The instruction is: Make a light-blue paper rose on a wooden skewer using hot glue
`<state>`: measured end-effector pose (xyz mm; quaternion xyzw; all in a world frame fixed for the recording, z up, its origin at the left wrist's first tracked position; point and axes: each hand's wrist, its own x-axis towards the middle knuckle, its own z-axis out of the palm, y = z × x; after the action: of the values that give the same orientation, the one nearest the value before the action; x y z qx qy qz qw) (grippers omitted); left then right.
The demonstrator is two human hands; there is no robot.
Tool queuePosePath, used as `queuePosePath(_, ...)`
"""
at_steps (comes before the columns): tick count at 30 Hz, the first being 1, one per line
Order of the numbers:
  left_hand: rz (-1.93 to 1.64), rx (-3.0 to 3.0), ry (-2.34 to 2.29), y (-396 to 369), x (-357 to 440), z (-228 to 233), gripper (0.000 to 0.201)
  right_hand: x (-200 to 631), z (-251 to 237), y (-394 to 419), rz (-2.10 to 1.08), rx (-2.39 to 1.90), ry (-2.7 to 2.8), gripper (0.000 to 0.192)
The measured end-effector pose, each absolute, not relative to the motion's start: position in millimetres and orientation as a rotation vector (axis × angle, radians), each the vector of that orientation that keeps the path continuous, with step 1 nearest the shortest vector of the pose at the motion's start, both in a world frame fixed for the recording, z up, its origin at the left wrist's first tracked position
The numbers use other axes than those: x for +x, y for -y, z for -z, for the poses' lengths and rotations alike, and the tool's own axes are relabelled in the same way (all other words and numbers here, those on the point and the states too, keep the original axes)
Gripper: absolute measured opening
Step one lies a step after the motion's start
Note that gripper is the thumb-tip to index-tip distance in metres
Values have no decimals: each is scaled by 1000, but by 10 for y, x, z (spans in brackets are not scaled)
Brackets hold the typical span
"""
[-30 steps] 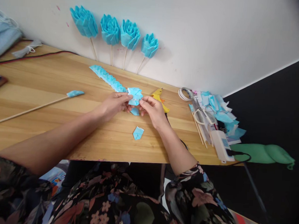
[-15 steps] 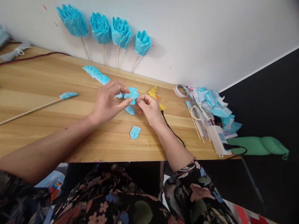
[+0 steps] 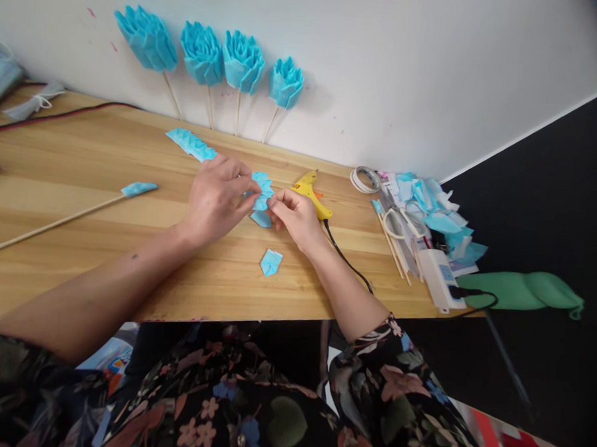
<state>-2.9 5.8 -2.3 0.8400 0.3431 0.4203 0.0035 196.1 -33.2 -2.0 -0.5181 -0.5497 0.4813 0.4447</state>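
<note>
My left hand (image 3: 216,196) has its thumb and fingers pinched on a small stack of folded light-blue fabric petals (image 3: 262,185). From the other side, the closed fingertips of my right hand (image 3: 297,215) grip the same stack at its right edge. A blue petal (image 3: 261,219) shows just beneath the two hands. Nearer the table's front lies a single folded petal (image 3: 271,263). Behind my left hand an overlapping row of petals (image 3: 188,143) rests on the wood. A yellow glue gun (image 3: 307,182) lies just beyond my right hand, partly hidden by it.
Several blue fabric flowers (image 3: 202,53) on sticks lean against the wall. A stick with a blue tip (image 3: 73,217) lies left. On the right are a tape roll (image 3: 365,180), scissors (image 3: 393,223), fabric scraps (image 3: 442,214) and a white power strip (image 3: 435,281). The glue gun's cord (image 3: 344,259) crosses the front edge.
The thumb and fingers of my left hand have come together from a wider spread onto the petal stack. My right hand keeps its pinch. The camera view has shifted slightly.
</note>
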Motion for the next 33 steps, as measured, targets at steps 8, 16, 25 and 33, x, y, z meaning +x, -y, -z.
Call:
queuePosePath(8,-1197,2622,-1007,-26,-28,-44,17,1982,37,305,-1277,-1227,1248,32)
queuePosePath(16,-1215,1497,-1156,-18,19,-117,17,2005,19,306,-1233,-1172,1262,33)
queuePosePath(25,-726,906,-862,-30,68,-136,35,2005,57,308,-1184,-1209,1355,34)
queuePosePath(33,-816,909,-885,-64,58,-50,26,2050,31,337,-606,-1333,1634,24)
